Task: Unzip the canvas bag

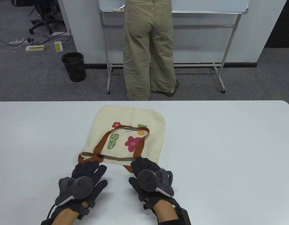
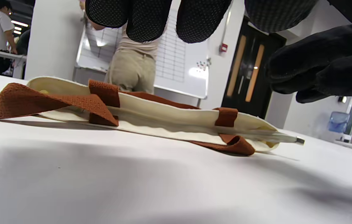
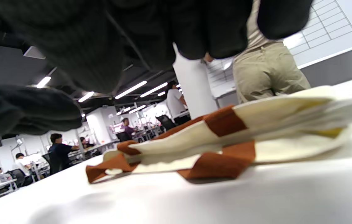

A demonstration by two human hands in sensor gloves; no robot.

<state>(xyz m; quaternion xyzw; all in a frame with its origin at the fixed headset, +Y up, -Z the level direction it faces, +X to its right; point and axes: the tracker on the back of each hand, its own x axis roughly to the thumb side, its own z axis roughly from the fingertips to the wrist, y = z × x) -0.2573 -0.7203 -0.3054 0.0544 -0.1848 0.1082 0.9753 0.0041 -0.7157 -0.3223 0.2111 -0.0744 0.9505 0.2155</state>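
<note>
A cream canvas bag (image 1: 139, 117) with flower prints lies flat on the white table (image 1: 229, 145), its mouth toward me. Brown handles (image 1: 101, 144) are folded back over it. A dark zip line (image 1: 111, 158) runs along the mouth. In the left wrist view the mouth (image 2: 163, 116) looks closed, and a zip tail with a metal end (image 2: 298, 140) sticks out on the right. My left hand (image 1: 92, 166) hovers open by the near-left corner, holding nothing. My right hand (image 1: 142, 163) hovers over the near-right part of the mouth, fingers (image 3: 213, 34) above the bag (image 3: 275, 109), gripping nothing.
A person in khaki trousers (image 1: 148, 51) stands at a whiteboard stand (image 1: 221, 70) just beyond the table's far edge. A black bin (image 1: 74, 66) and power strips (image 1: 35, 48) lie on the floor at the far left.
</note>
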